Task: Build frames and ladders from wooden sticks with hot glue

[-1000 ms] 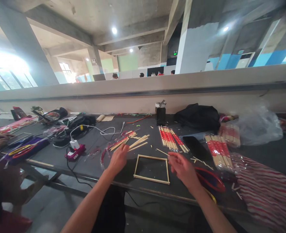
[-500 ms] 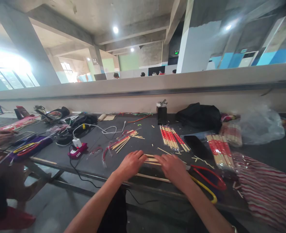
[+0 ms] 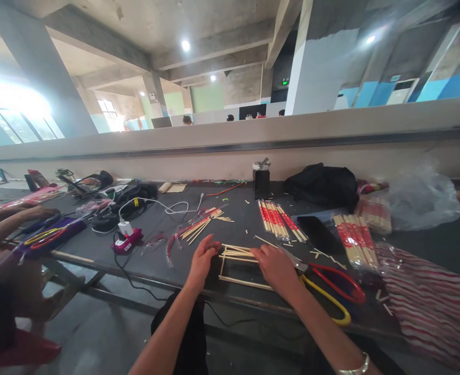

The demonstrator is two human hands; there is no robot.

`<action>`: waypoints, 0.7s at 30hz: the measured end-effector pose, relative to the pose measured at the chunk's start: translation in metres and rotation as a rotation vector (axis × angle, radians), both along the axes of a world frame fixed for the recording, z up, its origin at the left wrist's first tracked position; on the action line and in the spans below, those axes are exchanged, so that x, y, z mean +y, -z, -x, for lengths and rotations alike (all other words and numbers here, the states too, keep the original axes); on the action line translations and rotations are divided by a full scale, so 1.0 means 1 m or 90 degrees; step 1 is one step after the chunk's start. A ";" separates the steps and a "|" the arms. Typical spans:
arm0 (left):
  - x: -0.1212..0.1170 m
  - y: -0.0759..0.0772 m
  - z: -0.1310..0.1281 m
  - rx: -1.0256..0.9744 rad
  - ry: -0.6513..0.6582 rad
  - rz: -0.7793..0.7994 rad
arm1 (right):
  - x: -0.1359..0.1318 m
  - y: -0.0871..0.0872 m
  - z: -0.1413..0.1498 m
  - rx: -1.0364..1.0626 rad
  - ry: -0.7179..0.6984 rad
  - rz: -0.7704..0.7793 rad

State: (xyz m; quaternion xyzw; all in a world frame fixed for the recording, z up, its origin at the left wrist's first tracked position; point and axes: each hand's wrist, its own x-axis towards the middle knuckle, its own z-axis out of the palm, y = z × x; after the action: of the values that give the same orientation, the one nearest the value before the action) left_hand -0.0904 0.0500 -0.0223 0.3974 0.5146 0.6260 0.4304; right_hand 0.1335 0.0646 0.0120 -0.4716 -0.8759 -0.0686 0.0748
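My right hand grips several thin wooden chopsticks near their right ends. They lie side by side above the far edge of a rectangular frame of sticks on the dark table. Just off the chopsticks' left ends is my left hand, fingers bent and apart, holding nothing I can see. The right hand hides the frame's right side. Beside that hand lies a pair of scissors with one red and one yellow handle. Loose chopsticks spread from a torn red wrapper beyond my left hand.
Wrapped chopsticks and a black phone lie beyond my right hand, with another packet and striped cloth farther right. A purple power adapter with cables sits left. Another person's arms reach in at far left.
My left hand brought chopsticks from the loose pile to the frame, where both hands held them. The left hand has since moved off their left ends; the right keeps hold.
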 end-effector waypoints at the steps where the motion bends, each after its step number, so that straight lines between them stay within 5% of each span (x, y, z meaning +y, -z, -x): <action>1: -0.002 -0.001 -0.003 -0.027 0.004 0.007 | -0.001 0.000 0.000 0.001 -0.002 -0.001; 13: -0.007 -0.002 -0.018 0.010 0.007 0.000 | -0.003 0.002 -0.003 0.019 -0.019 0.020; 21: -0.012 -0.006 -0.026 -0.108 0.033 0.020 | -0.004 0.000 -0.005 0.035 -0.004 0.042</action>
State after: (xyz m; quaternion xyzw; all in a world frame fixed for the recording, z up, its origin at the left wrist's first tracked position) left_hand -0.0644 0.0383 -0.0165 0.3495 0.4756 0.6379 0.4948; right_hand 0.1388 0.0602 0.0120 -0.4726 -0.8769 -0.0260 0.0835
